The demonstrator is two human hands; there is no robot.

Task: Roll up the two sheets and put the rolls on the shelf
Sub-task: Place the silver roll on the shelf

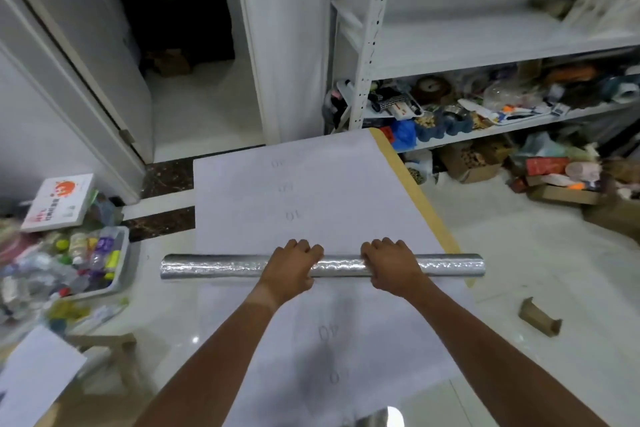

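A silver foil-faced roll [214, 266] lies crosswise on the floor, partly rolled from a white sheet [298, 198] that stretches away toward the shelf. My left hand [292, 267] and my right hand [391, 265] both grip the roll near its middle, fingers curled over its top. Below the roll a second white sheet [349, 340] lies flat under my forearms, and a tan strip [415, 191] shows along the right edge. The white metal shelf [485, 42] stands at the back right, its upper board mostly bare.
A grey bin [121, 274] full of bottles sits at left, with a white box [59, 201] behind it. Cardboard boxes [568, 191] and clutter crowd the floor under the shelf. A cardboard scrap [538, 317] lies at right. An open doorway [194, 80] is behind.
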